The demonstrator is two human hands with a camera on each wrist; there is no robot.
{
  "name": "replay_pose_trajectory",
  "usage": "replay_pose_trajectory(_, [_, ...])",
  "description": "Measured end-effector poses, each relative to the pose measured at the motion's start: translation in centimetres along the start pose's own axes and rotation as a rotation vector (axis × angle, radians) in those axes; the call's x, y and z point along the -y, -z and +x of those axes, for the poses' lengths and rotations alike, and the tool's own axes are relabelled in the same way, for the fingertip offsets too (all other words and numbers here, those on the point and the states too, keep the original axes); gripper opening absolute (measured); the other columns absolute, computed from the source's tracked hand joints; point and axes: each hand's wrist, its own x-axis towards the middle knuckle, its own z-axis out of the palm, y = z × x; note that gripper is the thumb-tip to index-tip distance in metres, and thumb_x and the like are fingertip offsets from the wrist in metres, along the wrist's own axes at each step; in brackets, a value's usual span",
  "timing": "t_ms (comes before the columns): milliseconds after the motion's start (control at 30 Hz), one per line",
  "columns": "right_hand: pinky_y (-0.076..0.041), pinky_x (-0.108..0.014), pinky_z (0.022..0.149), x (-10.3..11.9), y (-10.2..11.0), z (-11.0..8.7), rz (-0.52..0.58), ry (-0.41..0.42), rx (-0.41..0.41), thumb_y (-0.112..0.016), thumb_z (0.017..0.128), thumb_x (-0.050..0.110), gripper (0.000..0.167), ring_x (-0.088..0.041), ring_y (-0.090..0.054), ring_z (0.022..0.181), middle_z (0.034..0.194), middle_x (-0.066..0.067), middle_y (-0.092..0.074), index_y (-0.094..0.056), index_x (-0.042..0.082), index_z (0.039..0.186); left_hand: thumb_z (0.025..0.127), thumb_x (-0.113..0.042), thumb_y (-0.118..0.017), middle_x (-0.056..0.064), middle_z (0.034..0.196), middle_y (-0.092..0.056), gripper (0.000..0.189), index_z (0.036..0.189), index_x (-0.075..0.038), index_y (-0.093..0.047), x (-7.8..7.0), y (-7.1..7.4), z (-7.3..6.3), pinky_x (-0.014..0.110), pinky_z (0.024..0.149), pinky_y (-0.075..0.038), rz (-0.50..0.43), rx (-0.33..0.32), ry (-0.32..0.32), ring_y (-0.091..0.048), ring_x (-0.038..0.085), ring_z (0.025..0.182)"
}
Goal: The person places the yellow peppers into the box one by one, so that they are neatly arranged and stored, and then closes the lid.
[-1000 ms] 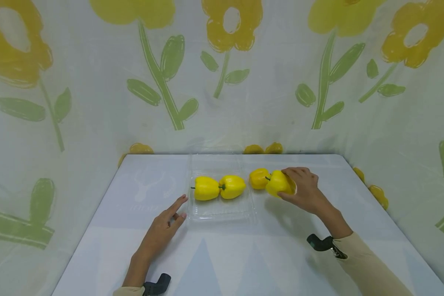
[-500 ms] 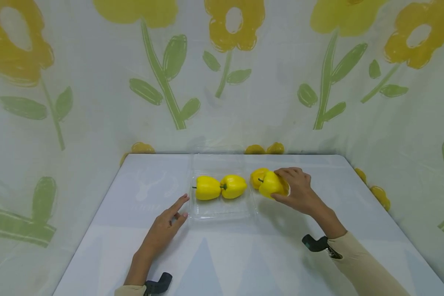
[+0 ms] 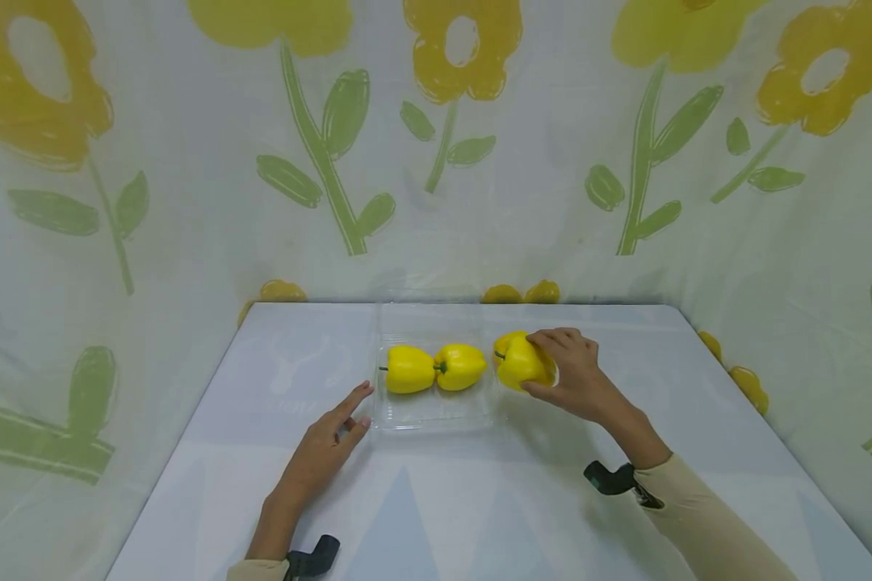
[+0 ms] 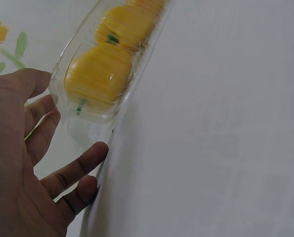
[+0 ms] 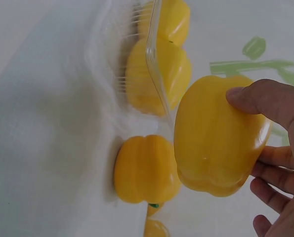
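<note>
My right hand (image 3: 581, 373) grips a yellow bell pepper (image 3: 521, 363) between thumb and fingers, holding it above the table just right of a clear plastic clamshell box (image 3: 436, 415). Inside that box lie two more yellow bell peppers, a left one (image 3: 410, 369) and a right one (image 3: 460, 367), their green stems pointing left. A further bell pepper (image 5: 144, 170) rests on the table beside the box; in the head view the held one mostly covers it. At the box's left side is my left hand (image 3: 321, 450), fingers extended, a fingertip right at the plastic wall (image 4: 58, 81).
The white table (image 3: 436, 500) has pale blue triangles printed on it. Behind it hangs a curtain (image 3: 523, 177) with yellow flowers and green leaves. The box's transparent lid (image 3: 429, 319) stands open toward the table's back edge.
My right hand has moved left with the bell pepper, bringing it closer to the box and over the pepper on the table. My left hand has stayed by the box.
</note>
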Motion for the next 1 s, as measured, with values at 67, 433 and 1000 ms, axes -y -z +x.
replay_pose_trajectory(67, [-0.021, -0.059, 0.098, 0.1, 0.0, -0.1, 0.002, 0.008, 0.0, -0.088, 0.077, 0.028, 0.071, -0.034, -0.038, 0.126, 0.134, -0.013, -0.055, -0.057, 0.004, 0.137, 0.102, -0.05, -0.052, -0.02, 0.153, -0.04, 0.054, 0.154, -0.04, -0.038, 0.0, -0.2, 0.1, 0.037, 0.076, -0.045, 0.003, -0.003, 0.001, -0.053, 0.013, 0.094])
replay_pose_trajectory(433, [-0.021, -0.059, 0.1, 1.1, -0.4, 0.3, 0.021, 0.072, -0.004, -0.086, 0.079, 0.031, 0.069, -0.031, -0.039, 0.126, 0.134, -0.01, -0.056, -0.057, 0.007, 0.136, 0.102, -0.046, -0.054, -0.023, 0.152, -0.04, 0.054, 0.153, -0.042, -0.038, -0.1, -0.3, 0.1, 0.038, 0.077, -0.045, 0.01, -0.002, -0.001, -0.052, 0.013, 0.093])
replay_pose_trajectory(1000, [-0.024, -0.058, 0.097, 3.2, -1.2, 0.8, 0.026, 0.12, -0.029, -0.087, 0.078, 0.031, 0.067, -0.029, -0.04, 0.125, 0.132, -0.008, -0.057, -0.059, 0.007, 0.134, 0.102, -0.043, -0.056, -0.016, 0.141, -0.053, 0.054, 0.153, -0.04, -0.039, 0.7, -0.1, -0.3, 0.036, 0.076, -0.045, 0.004, -0.011, 0.003, -0.052, 0.013, 0.092])
